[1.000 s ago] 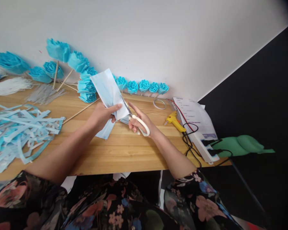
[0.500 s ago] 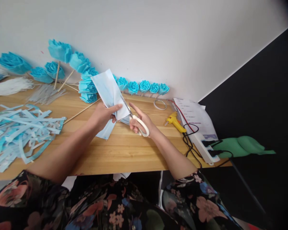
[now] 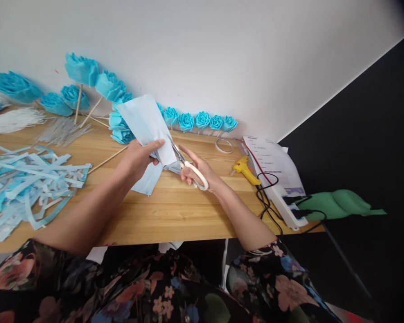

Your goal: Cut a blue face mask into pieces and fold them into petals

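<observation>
My left hand (image 3: 142, 157) pinches a pale blue sheet (image 3: 143, 117) between thumb and fingers, holding it above the table. White-handled scissors (image 3: 197, 175) are gripped in my right hand (image 3: 202, 169), with their blades at the sheet's right edge. Part of the blades is hidden by the sheet. Another light blue piece (image 3: 148, 180) lies on the wooden table (image 3: 175, 220) below my hands.
Blue flowers (image 3: 202, 120) line the wall, some on sticks. Cut blue strips (image 3: 37, 179) are heaped at the left. A yellow glue gun (image 3: 245, 170), a tape ring (image 3: 224, 146), papers (image 3: 272, 161) and a power strip (image 3: 284, 208) sit at the right.
My left hand and the sheet have shifted a little left and up, and the sheet looks flatter. My right hand with the scissors has barely moved.
</observation>
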A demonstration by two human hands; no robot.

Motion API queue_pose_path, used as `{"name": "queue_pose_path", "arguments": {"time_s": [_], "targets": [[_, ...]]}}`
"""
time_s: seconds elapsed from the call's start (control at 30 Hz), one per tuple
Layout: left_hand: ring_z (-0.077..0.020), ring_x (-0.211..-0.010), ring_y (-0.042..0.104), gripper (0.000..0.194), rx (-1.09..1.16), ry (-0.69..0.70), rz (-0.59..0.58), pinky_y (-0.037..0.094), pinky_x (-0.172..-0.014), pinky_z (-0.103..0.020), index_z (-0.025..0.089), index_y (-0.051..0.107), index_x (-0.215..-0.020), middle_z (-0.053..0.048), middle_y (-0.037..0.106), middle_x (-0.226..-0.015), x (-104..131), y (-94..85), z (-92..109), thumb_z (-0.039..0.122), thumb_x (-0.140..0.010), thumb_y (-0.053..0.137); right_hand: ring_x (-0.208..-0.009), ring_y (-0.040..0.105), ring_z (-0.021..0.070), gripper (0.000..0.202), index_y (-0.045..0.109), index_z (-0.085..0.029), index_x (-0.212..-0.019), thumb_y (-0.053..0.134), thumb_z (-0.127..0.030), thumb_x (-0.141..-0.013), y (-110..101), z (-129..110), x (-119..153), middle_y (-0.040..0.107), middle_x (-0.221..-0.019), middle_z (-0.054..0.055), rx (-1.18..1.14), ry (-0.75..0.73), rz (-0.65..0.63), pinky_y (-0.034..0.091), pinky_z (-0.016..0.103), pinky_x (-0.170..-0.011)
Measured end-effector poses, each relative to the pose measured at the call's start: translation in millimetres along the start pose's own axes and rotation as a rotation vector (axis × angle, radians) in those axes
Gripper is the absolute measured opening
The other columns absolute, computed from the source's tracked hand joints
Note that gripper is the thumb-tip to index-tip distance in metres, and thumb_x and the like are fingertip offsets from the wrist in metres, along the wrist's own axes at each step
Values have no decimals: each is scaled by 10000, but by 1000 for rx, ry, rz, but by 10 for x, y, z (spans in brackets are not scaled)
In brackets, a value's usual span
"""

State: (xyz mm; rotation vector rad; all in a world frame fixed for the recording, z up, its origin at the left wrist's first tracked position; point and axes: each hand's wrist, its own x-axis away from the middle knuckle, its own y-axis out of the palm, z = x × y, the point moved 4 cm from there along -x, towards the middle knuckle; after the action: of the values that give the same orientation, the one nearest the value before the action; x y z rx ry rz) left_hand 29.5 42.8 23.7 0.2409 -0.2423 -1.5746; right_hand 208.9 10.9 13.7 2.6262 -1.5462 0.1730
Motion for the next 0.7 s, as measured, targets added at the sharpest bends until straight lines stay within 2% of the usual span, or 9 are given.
{"name": "queue_pose_path", "arguments": {"time_s": [0.13, 0.3, 0.7], "targets": [[-116, -515, 518, 278, 20, 21, 14, 323, -386, -212, 135, 657, -808, -40, 628, -690, 17, 13, 25, 332, -668, 794, -504, 530, 79, 935, 155, -204, -1593, 715, -343, -857, 6, -33, 17, 651, -708, -22, 41, -27, -19, 400, 168, -424], [-110, -496, 513, 291, 8, 14, -30, 322, -381, -206, 114, 652, -825, -35, 615, -663, 26, 41, -13, 325, -680, 789, -515, 532, 83, 935, 123, -215, -1598, 696, -370, -876, -1, -5, 6, 648, -714, -22, 56, -24, -34, 405, 178, -433], [-127, -507, 550, 341, 3, -58, -67, 328, -368, -202, 101, 664, -894, -57, 654, -690, 67, 136, -103, 316, -668, 803, -515, 550, 94, 1054, 124, -195, -1596, 730, -539, -806, -14, 30, -5, 654, -712, -19, 25, -84, -23, 431, 195, -443]]}}
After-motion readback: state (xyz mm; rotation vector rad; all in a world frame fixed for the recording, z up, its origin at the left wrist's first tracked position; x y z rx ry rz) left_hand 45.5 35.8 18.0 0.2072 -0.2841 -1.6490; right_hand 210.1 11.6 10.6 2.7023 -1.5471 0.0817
